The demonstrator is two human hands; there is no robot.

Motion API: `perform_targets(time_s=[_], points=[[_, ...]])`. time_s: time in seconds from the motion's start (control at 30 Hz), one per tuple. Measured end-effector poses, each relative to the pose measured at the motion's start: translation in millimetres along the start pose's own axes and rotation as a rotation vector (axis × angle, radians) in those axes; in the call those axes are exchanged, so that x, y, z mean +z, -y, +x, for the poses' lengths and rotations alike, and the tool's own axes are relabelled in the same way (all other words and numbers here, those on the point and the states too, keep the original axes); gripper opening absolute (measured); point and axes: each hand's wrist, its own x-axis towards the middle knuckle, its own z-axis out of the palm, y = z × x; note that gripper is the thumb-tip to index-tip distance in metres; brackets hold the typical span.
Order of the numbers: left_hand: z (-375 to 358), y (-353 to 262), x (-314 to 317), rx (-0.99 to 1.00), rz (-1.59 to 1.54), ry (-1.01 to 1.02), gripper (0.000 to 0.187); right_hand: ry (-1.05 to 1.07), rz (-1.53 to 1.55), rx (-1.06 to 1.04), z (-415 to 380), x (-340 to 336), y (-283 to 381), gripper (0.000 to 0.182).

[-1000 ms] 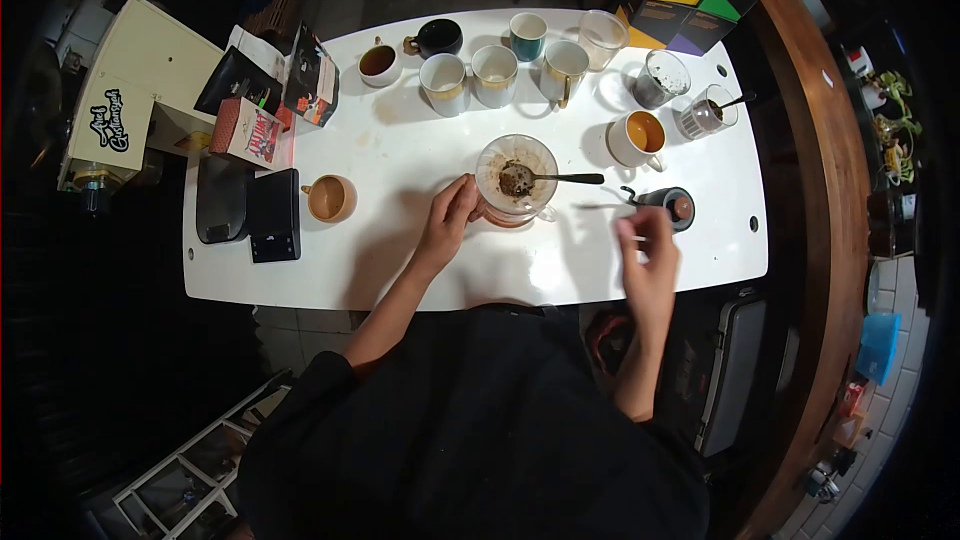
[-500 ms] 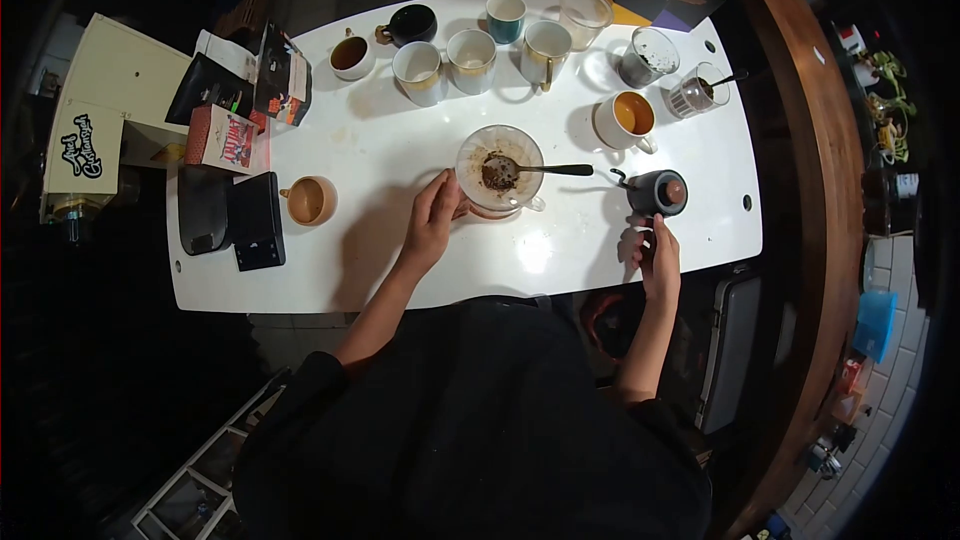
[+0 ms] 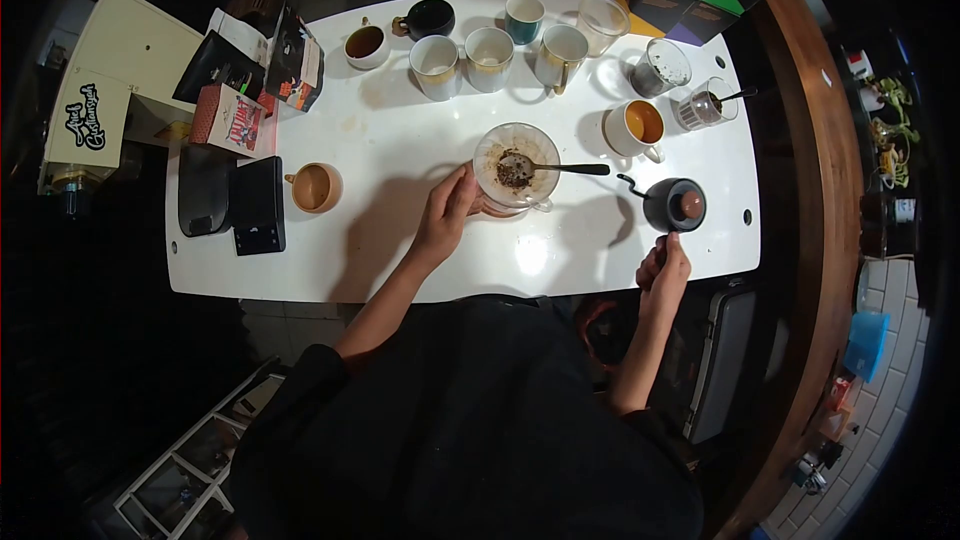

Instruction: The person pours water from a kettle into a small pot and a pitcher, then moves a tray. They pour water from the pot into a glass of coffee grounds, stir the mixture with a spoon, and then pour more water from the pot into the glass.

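Near the middle of the white table stands a clear glass coffee dripper (image 3: 490,147), brown-stained inside with dark grounds at its bottom. A dark spoon (image 3: 580,169) rests in it, its handle pointing right. My left hand (image 3: 446,208) is closed on the left side of the glassware; its fingertips are partly hidden, and what sits under the dripper shows only in part. My right hand (image 3: 664,268) is wrapped around the handle of a small black gooseneck kettle (image 3: 660,205) with a brown lid knob. The kettle's spout faces left, and its shadow falls apart from it on the table.
Several cups and mugs, including a white mug (image 3: 488,60), line the back. An orange-filled mug (image 3: 630,130) and glasses (image 3: 660,68) stand right. A tan cup (image 3: 316,188), a black scale (image 3: 258,205) and boxes (image 3: 232,122) are left. A wooden counter (image 3: 830,190) runs along the right.
My right hand has closed round the kettle's handle, and the kettle has come up off the table. My left hand stays on the glassware. The whole view has shifted slightly.
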Motion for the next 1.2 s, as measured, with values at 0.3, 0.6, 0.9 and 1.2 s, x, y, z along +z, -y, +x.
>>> perform_targets(time_s=[0.3,0.6,0.9,1.2], points=[[1,4,-2,0.053,0.076,0.012,0.03,0.115,-0.133,-0.21,-28,44,69,0.038],[2,21,-13,-0.002,0.021,0.032,0.035,0.195,-0.316,-0.279,-24,76,86,0.04],[0,22,-10,0.042,0.027,-0.007,0.035,0.231,-0.45,-0.365,-22,99,94,0.041],[2,19,-11,0.052,0.051,0.028,0.035,0.284,-0.436,-0.391,-21,115,95,0.04]])
